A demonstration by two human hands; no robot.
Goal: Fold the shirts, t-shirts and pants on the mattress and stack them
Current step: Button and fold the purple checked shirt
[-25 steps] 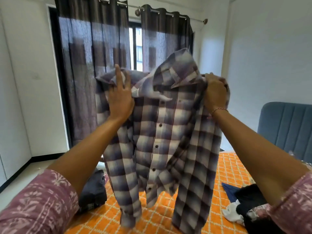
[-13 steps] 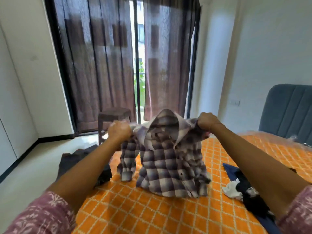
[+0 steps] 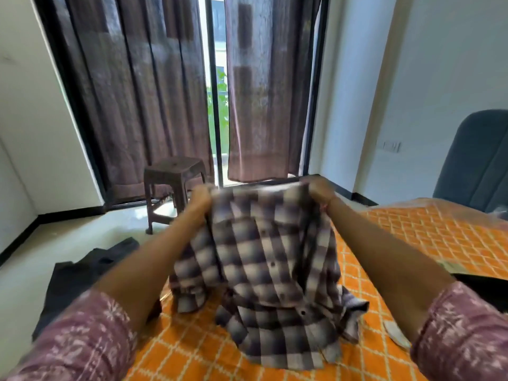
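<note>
Left hand (image 3: 202,198) and right hand (image 3: 319,189), fingers curled tight, each gripping one top corner of single plaid shirt (image 3: 264,268). Shirt hangs between them, hem bunched on orange mattress (image 3: 412,243). One dark garment (image 3: 82,276) lies at mattress's left edge. Farther off: one stool (image 3: 174,178), two curtains (image 3: 137,86), one blue headboard (image 3: 478,160).

Light: daylight through the gap between the curtains (image 3: 165,86), upper centre; room bright.
Blur: motion smear throughout.
Distortion: wide-angle bending at frame edges.
</note>
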